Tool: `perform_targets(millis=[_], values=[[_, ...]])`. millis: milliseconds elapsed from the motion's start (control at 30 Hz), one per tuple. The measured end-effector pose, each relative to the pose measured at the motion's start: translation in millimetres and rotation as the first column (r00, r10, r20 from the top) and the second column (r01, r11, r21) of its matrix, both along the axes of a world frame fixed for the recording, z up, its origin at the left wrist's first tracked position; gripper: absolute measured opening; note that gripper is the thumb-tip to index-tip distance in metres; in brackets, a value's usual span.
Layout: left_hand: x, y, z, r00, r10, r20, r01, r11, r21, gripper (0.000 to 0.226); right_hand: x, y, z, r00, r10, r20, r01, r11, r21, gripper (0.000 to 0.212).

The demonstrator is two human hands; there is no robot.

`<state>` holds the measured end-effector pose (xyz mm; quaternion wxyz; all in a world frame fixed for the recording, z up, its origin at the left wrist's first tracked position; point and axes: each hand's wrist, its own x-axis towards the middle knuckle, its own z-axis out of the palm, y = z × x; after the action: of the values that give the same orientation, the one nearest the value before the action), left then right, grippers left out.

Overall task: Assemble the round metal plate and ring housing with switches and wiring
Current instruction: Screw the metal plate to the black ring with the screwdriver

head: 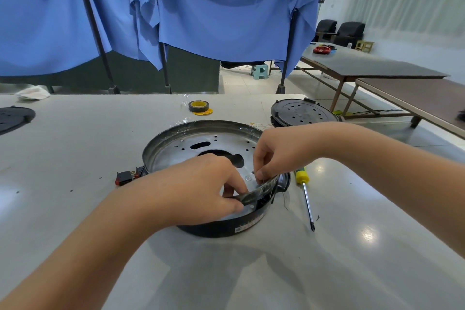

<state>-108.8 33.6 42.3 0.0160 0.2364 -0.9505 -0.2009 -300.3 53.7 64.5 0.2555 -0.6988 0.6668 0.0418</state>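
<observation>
1. The ring housing (pixel 221 230), a dark band with a white label on its near wall, sits near the middle of the pale table (pixel 75 148), with the round metal plate (pixel 181 151) seated inside it.
2. The left hand (pixel 198 184) pinches a dark strip of tape (pixel 259 190) at the housing's near right rim.
3. The right hand (pixel 274 153) pinches the same strip's right end with curled fingertips.
4. Red-and-black switches (pixel 127 176) lie touching the housing's left side.
5. A yellow-handled screwdriver (pixel 305 194) lies just right of the housing.
6. A tape roll (pixel 198 106) sits farther back; a black perforated disc (pixel 302 112) lies to the far right.
</observation>
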Motion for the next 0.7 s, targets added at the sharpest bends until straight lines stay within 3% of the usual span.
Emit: perform_targets(millis=[133, 333, 700], values=[[-1, 0, -5, 0.999, -0.013, 0.033, 0.014, 0.999, -0.032, 0.008, 1, -2, 0, 1.000, 0.021, -0.015, -0.021, 0.999, 0.040, 0.009], [-1, -1, -11, 0.999, 0.007, 0.052, -0.004, 0.998, -0.057, 0.026, 0, -1, 0, 0.998, 0.057, -0.004, -0.056, 0.995, 0.080, 0.007], [-6, 4, -17, 0.997, -0.011, 0.078, 0.017, 0.996, -0.085, 0.020, 1, -4, -12, 0.994, 0.071, -0.085, -0.065, 0.995, 0.076, 0.016]])
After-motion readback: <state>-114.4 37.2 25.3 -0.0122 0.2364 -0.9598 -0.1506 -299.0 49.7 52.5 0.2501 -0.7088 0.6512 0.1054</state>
